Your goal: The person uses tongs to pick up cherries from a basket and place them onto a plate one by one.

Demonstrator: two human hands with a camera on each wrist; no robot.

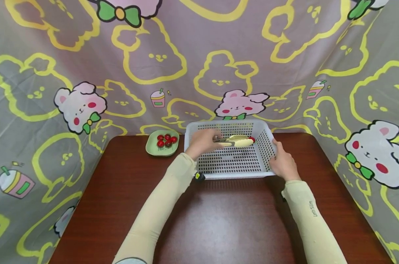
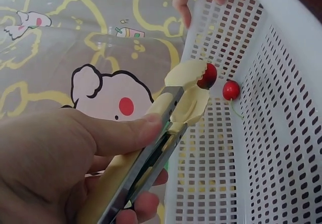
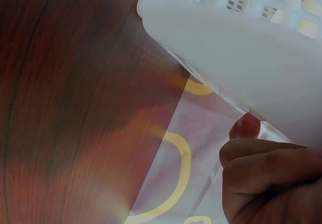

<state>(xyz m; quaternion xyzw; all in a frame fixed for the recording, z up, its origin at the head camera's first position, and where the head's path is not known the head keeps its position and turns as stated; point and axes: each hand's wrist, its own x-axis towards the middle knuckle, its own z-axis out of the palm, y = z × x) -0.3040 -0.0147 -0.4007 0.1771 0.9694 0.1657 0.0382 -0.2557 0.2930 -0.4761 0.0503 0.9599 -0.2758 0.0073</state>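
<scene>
In the head view my left hand grips a pair of tongs with cream, shell-shaped tips over the white perforated basket. A red cherry sits between the tong tips in the left wrist view. Below it, another cherry with a green stem lies inside the basket by the wall. My right hand holds the basket's right rim. Its curled fingers show against the rim's underside in the right wrist view.
A pale green plate bearing several cherries stands left of the basket. All of it is on a dark brown wooden table. Patterned cloth hangs behind and at both sides.
</scene>
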